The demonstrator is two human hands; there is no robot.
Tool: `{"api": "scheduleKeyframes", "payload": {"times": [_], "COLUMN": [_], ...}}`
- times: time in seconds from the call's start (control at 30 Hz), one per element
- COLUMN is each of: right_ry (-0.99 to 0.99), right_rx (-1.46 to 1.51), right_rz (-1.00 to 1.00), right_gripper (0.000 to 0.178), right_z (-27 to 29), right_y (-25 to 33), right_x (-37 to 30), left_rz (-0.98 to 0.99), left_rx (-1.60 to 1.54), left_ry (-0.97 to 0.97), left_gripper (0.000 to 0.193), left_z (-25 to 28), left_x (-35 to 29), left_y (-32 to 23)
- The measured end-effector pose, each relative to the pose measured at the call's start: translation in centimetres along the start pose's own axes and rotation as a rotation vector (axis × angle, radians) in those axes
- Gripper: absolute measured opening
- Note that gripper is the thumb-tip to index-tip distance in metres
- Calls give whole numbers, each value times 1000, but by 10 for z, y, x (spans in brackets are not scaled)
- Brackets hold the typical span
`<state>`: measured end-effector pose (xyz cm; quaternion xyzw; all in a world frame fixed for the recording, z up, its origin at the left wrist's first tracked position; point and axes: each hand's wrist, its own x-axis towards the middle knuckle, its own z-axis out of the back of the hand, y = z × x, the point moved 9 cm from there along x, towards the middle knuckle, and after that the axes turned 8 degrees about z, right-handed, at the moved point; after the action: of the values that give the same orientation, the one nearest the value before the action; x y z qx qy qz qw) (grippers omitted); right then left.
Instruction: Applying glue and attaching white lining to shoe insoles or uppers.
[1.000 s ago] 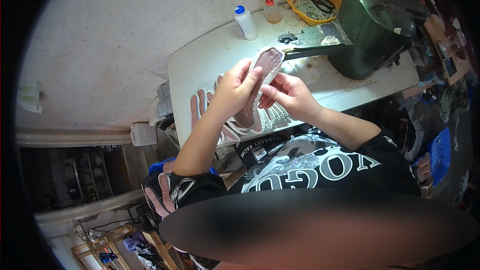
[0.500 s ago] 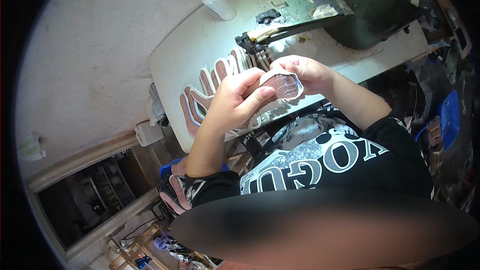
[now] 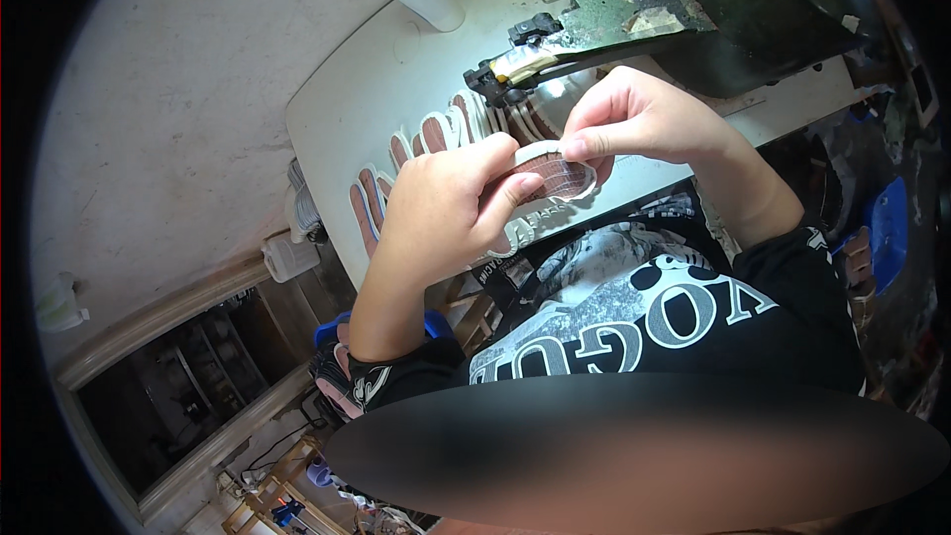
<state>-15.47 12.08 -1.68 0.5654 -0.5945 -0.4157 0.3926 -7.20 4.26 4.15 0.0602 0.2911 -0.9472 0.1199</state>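
Holding a brown checked shoe sole (image 3: 557, 178) above the near edge of the pale table (image 3: 332, 134), the left hand (image 3: 441, 203) is closed around its left end, thumb pressed on the brown face and the other fingers curled over the far side. The right hand (image 3: 644, 124) pinches the white rim along the far edge of the sole between thumb and forefinger; its other fingers are bent, and how tightly they curl is partly hidden. The sole lies slantwise between the two hands, touching both, its right end free of the left hand's grip. Just beyond the hands, a row of soles (image 3: 436, 134) with white rims lies on the table, partly covered by the left hand. Farther off stands a green machine (image 3: 634, 15), and at the far left a white bottle (image 3: 433, 5) with a blue cap stands upright.
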Motion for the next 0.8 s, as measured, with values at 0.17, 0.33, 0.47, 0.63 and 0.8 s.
{"api": "scheduleKeyframes", "payload": {"times": [0.17,0.33,0.47,0.63,0.8], "right_ry": [69,183,-3,-334,-524], "right_rx": [168,109,70,257,322], "right_rz": [89,147,178,304,377], "right_gripper": [36,42,23,23,27], "right_z": [5,-7,-39,-34,-24], "right_y": [-3,-14,-39,-55,-59], "right_x": [1,3,16,37,56], "left_rz": [-1,1,29,168,290], "left_rx": [-102,-119,-158,-249,-171], "left_ry": [-16,-101,-55,-60,84], "left_gripper": [25,25,22,36,47], "left_z": [8,16,15,23,37], "left_x": [5,4,20,40,65], "left_y": [-1,7,30,69,82]}}
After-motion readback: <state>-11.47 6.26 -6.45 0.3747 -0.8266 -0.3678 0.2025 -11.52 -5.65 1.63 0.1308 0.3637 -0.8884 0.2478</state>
